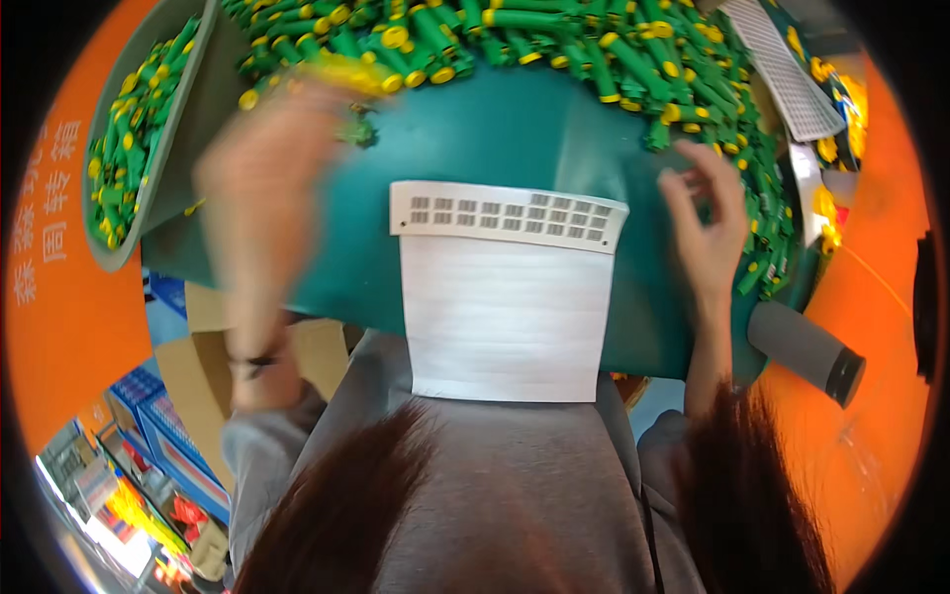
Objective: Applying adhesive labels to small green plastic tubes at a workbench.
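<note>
beside green-and-yellow pieces [635, 67], the right hand [711, 218] curls half-open — the left hand [272, 148] blurs, its grip unclear.

At right, a grey cylinder [800, 346] with a dark end lies aslant by the edge of the green tabletop [465, 134], beside an orange surface [876, 445]. Lower left, an open cardboard box [188, 371] sits near blue-and-white boxes [178, 436].

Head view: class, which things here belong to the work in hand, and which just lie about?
Likely in use:
- white sheet with printed patches
- green-and-yellow pieces
- grey bin

Likely lying about:
- grey cylinder
- cardboard box
</note>
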A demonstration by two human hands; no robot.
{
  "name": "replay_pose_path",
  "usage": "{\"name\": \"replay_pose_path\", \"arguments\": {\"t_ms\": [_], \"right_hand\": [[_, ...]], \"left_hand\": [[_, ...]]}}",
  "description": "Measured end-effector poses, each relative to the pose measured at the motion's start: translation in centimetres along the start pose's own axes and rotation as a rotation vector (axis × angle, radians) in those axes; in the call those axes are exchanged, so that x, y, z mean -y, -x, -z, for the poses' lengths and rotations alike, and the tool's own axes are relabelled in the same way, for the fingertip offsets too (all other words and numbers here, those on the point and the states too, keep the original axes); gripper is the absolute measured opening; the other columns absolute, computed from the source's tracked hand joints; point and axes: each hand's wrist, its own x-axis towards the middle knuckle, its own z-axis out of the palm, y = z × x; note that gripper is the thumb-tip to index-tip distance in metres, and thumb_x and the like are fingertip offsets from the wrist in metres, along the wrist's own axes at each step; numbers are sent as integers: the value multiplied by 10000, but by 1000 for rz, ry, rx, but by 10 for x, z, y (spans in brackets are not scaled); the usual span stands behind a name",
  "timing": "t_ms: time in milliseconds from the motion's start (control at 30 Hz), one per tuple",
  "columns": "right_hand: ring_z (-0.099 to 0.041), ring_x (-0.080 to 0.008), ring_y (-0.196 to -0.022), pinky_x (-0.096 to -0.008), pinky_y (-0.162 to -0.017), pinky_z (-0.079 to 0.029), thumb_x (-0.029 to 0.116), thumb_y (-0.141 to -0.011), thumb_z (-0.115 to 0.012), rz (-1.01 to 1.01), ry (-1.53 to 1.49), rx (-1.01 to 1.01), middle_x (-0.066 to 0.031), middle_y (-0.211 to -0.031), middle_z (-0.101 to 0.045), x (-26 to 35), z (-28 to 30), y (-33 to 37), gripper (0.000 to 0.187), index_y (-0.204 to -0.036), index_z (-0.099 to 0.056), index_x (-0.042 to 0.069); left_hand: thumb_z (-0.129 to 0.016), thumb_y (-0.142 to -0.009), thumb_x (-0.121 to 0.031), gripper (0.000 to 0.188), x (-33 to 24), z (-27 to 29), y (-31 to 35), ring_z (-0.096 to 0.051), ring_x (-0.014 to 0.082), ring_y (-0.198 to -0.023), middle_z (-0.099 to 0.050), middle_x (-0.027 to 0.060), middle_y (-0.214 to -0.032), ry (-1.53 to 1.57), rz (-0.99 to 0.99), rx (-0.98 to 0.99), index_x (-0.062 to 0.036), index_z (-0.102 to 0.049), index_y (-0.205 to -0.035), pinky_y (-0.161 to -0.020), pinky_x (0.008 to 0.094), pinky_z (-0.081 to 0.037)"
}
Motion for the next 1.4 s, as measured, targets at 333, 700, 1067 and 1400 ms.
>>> {"name": "replay_pose_path", "arguments": {"t_ms": [333, 700, 1067, 1400], "right_hand": [[-617, -193, -909, -327, -818, -493, 273, -927, -731, -43, 488, -125, -105, -1080, -677, -35, 33, -17, 364, -1177, -665, 16], [-614, -148, -893, -270, -757, -513, 63, -1004, -557, -450, -923, 353, -147, -1314, -548, 24, -33, 56, 250, -1230, -598, -35], [-653, -197, -960, -309, -814, -560, -115, -929, -595, -363, -982, 348, -173, -1254, -602, 13, -45, 68, 335, -1253, -575, -31], [-672, -216, -1038, -334, -871, -591, -105, -911, -643, -294, -889, 341, -171, -1167, -656, 20, -47, 69, 370, -1273, -567, -101]], "left_hand": [[-686, -926, -125, 220, 21, 20, -21, -653, 237, -1065, -719, 79, -1143, -106, -230, -488, -80, -720, -1138, -908, 333, -512], [-757, -730, -52, 197, -19, -138, 16, -649, 198, -872, -678, 18, -985, 175, -507, -40, -73, -725, -923, -705, 318, -566], [-714, -859, -31, 98, -23, -121, 7, -652, 201, -836, -676, 71, -968, 558, -196, 102, -12, -684, -951, -661, 282, -528], [-657, -935, -57, 80, -64, -98, 19, -641, 189, -860, -683, 98, -1067, 557, -199, 435, 3, -651, -987, -760, 284, -509]]}}
